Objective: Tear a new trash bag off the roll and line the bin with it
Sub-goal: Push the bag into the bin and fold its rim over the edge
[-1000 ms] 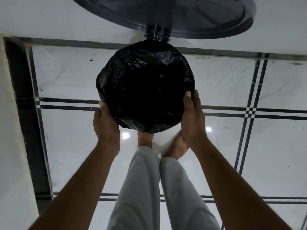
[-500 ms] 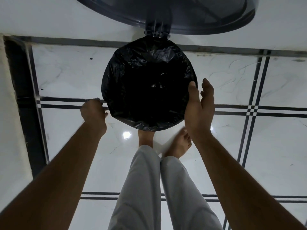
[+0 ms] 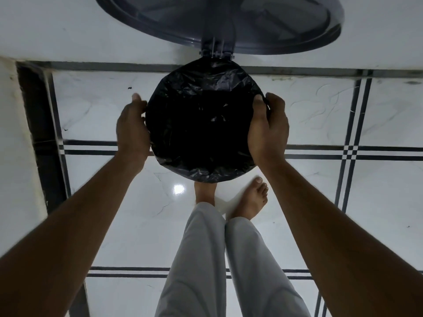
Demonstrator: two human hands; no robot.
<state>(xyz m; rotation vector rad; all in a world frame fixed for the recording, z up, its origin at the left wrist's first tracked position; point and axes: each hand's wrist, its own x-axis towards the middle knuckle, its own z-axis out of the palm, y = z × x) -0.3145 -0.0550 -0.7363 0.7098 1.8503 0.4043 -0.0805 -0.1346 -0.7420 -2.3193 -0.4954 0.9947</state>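
Two bare hands at the rim of a round bin, seen from straight above, its mouth lined with a crinkled black plastic trash bag (image 3: pixel 201 124). Left hand (image 3: pixel 132 129) pressed against the left side of the rim, fingers curved along the bag's folded-over edge; whether gripping plastic or only resting there, cannot tell, slightly blurred. Right hand (image 3: pixel 269 131) curled over the right side, thumb (image 3: pixel 258 104) inside the opening, fingers outside, pinching the bag's edge against the rim. Round dark grey hinged lid (image 3: pixel 219 21) raised open behind the bin. Glossy white tiled floor with black stripes (image 3: pixel 320 197) beneath. Bare feet and pale grey trouser legs (image 3: pixel 206 259) just beside the bin's near edge.
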